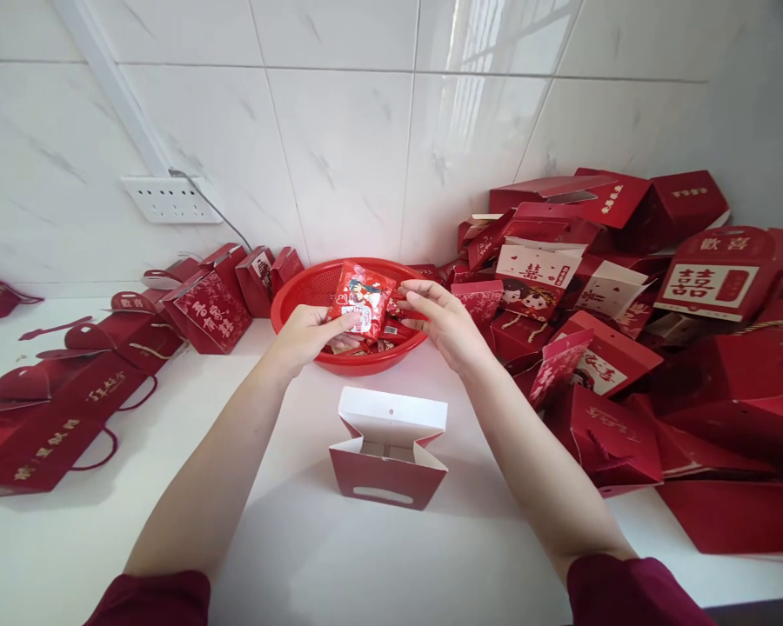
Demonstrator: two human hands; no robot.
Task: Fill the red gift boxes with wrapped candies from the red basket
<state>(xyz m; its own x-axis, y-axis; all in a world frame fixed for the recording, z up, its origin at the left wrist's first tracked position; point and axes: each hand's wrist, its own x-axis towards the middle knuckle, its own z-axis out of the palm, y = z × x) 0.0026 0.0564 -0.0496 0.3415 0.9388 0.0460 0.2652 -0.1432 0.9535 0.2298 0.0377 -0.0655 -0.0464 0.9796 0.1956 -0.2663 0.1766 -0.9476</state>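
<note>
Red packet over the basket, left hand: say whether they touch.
Touching. The head view shows the left hand gripping the red packet, thumb across its front.

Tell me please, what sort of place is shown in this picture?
Probably an indoor workspace, at home or in a shop; I cannot tell which. A white surface meets a tiled wall with a socket panel, and red paper boxes are on both sides of a red basket.

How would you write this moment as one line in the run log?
left hand: holds red packet | right hand: open, near red basket | open box: stands on white table
</note>
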